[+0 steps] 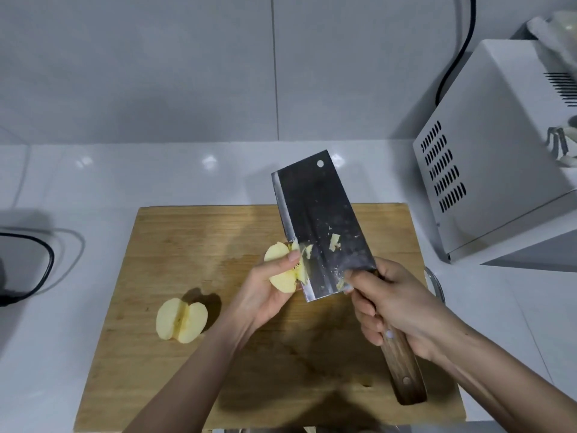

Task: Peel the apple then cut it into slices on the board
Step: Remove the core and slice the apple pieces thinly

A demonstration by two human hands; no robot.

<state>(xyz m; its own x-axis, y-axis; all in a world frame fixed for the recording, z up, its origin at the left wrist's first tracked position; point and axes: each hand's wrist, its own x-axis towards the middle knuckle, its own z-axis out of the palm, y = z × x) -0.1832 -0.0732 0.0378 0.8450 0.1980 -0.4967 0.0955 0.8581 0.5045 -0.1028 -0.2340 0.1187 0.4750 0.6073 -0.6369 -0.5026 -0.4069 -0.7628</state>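
Note:
My left hand [265, 295] holds a peeled apple half [279, 267] above the wooden cutting board [175, 245], thumb on its cut face. A steel cleaver [321, 223] with a wooden handle is gripped by my right hand [390, 307]. The blade's edge is set into the core area of the held half, and apple bits stick to the blade. The other peeled half [181, 320] lies on the board's left part, cut face up, with a notch where its core was.
A white microwave [499, 157] stands at the right on the white counter [93, 182]. A black cable [34, 264] lies at the left edge. A glass bowl rim [435, 282] peeks out behind my right hand.

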